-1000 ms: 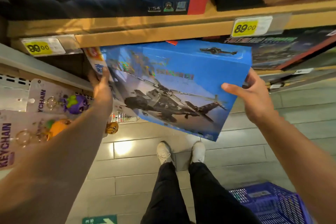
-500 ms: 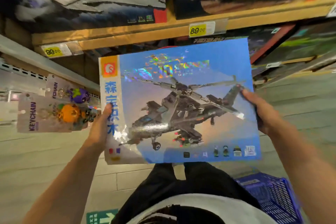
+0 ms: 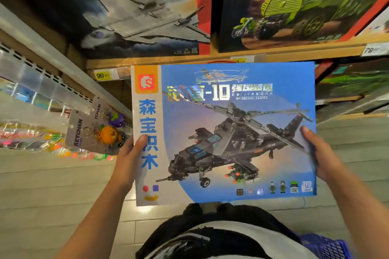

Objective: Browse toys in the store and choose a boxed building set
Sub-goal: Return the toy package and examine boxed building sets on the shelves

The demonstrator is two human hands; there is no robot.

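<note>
Tilted up to face the camera since a second before, blue helicopter box (image 3: 231, 132) held flat-on in front of the shelf (image 3: 294, 48); left hand (image 3: 128, 157) gripped its left edge, right hand (image 3: 322, 153) its right edge, thumbs on the front; keychains (image 3: 101, 130) hung just left

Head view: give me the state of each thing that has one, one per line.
Helicopter box: off the shelf, held front-up by both hands.
Left hand: grips the box's left edge, thumb on front.
Right hand: grips its right edge.
Jet box: shelved.
Truck box: shelved.
Keychains: hanging.
Basket: contents hidden.
</note>
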